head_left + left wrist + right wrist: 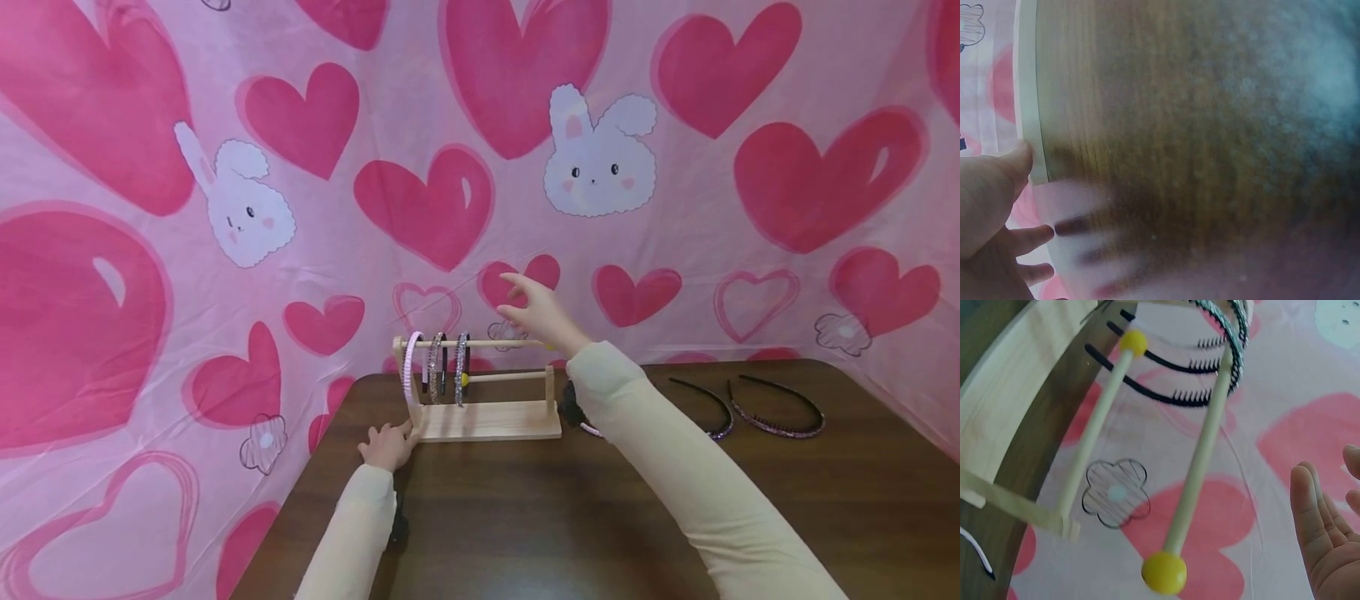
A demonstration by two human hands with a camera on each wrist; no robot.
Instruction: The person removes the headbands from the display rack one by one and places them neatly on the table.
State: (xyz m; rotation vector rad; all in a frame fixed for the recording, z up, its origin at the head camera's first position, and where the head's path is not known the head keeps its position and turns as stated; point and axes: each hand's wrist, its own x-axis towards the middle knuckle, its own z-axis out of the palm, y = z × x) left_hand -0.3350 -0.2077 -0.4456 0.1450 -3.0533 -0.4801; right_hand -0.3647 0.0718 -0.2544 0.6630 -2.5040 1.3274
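Observation:
A pale wooden headband rack [487,421] stands on the table with two rods. On its upper rod hang a pink-and-white headband [408,367], a gold glittery headband [434,369] and a silver sparkly headband [460,371]. My left hand [387,446] is at the left end of the base. Its thumb [1021,156] touches the base edge, and the other fingers spread beside it. Raised above the upper rod toward its right end, my right hand [540,310] is empty, its fingers apart. In the right wrist view the upper rod ends in a yellow ball [1164,573].
To the right on the brown table [510,517] lie a dark glittery headband [780,429] and another headband [722,429] partly behind my right sleeve. A light-coloured headband [590,429] shows at the sleeve's left side. A pink heart-print cloth [517,225] hangs behind the table.

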